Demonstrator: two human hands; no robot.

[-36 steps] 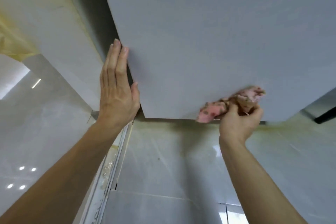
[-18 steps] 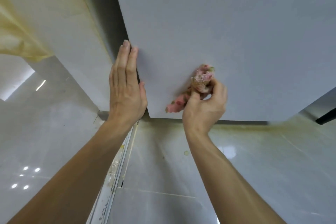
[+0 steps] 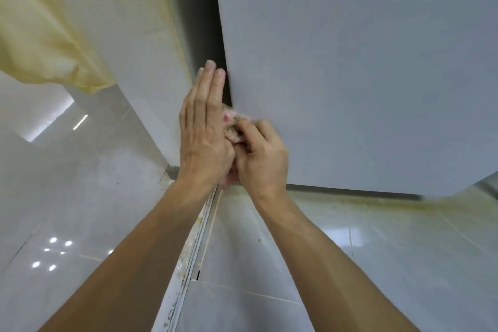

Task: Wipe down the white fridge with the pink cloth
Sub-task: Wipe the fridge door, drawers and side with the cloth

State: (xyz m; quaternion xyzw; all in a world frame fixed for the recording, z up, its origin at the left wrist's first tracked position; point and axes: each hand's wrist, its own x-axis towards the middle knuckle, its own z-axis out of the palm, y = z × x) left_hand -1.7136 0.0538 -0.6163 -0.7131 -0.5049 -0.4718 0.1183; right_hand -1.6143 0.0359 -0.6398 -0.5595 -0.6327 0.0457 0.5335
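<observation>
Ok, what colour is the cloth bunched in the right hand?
Pink, with dull brownish-green patches; the cloth shows only in the head view, mostly hidden by the right hand.

Both my bare forearms reach up from the near edge and meet in the middle. My left hand [image 3: 204, 132] is flat, fingers [image 3: 213, 83] straight and pressed together, pointing to the far side. My right hand [image 3: 260, 155] sits just right of it, touching it, knuckles toward me, fingers curled into a tight fist around a bunched cloth [image 3: 233, 127]
</observation>
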